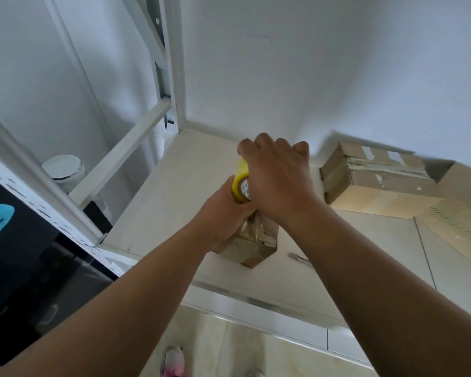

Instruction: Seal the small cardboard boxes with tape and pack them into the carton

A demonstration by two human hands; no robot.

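A small cardboard box [252, 244], wrapped in shiny tape, stands on the white counter [174, 191] at the centre. My left hand [223, 210] grips its upper left side. Above it my right hand [276, 176] closes over a yellow roll of tape [240, 183] pressed against the box's top. At the right stands the open carton [386, 197], its flaps spread, with another taped box [365, 170] at its near end. The top of the small box is hidden under my hands.
A white metal shelf frame [172, 77] rises at the counter's back left corner. A white lidded jar [63, 170] sits below left, beside a black appliance [25, 268]. A small metal object [299, 259] lies right of the box. My shoes [173, 361] show on the tiled floor.
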